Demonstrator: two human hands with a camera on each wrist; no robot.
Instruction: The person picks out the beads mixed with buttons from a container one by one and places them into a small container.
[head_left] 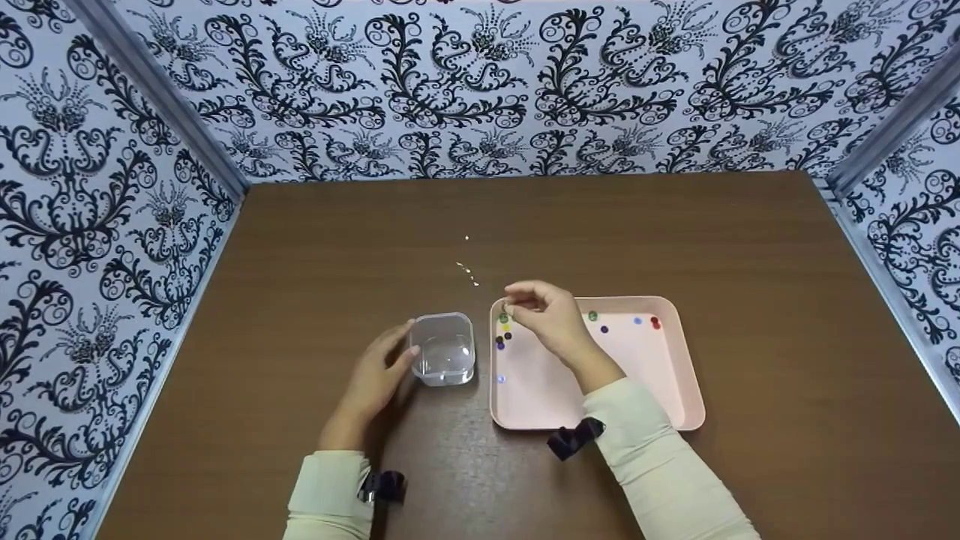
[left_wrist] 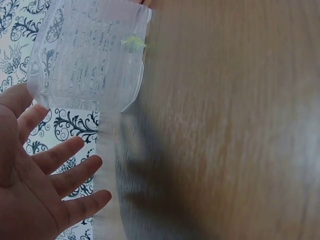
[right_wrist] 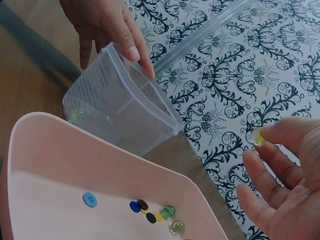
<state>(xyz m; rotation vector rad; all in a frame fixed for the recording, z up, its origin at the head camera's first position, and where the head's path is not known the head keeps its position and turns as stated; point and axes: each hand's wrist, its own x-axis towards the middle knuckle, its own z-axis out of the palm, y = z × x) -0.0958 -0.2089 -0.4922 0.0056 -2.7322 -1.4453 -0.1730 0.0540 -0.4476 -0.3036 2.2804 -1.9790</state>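
Note:
The left hand (head_left: 373,376) pinches the rim of a clear plastic container (head_left: 444,369) between thumb and index finger, its other fingers spread apart in the left wrist view. A yellow-green marble (right_wrist: 76,116) shows through the container's wall near the bottom. Above the far left corner of a pink tray (head_left: 540,409), the right hand (head_left: 551,321) pinches a yellowish glass marble (right_wrist: 257,137) between thumb and index finger. Inside the tray lie a blue button (right_wrist: 90,200), dark and yellow buttons, a green marble (right_wrist: 168,211) and a clear marble (right_wrist: 177,227).
Container and tray stand side by side on a brown wooden table (head_left: 337,247), a narrow gap between them. Along the tray's far side lie a red button (head_left: 655,323) and a green marble (head_left: 592,316). Patterned panels (head_left: 480,90) rise at the back and both sides.

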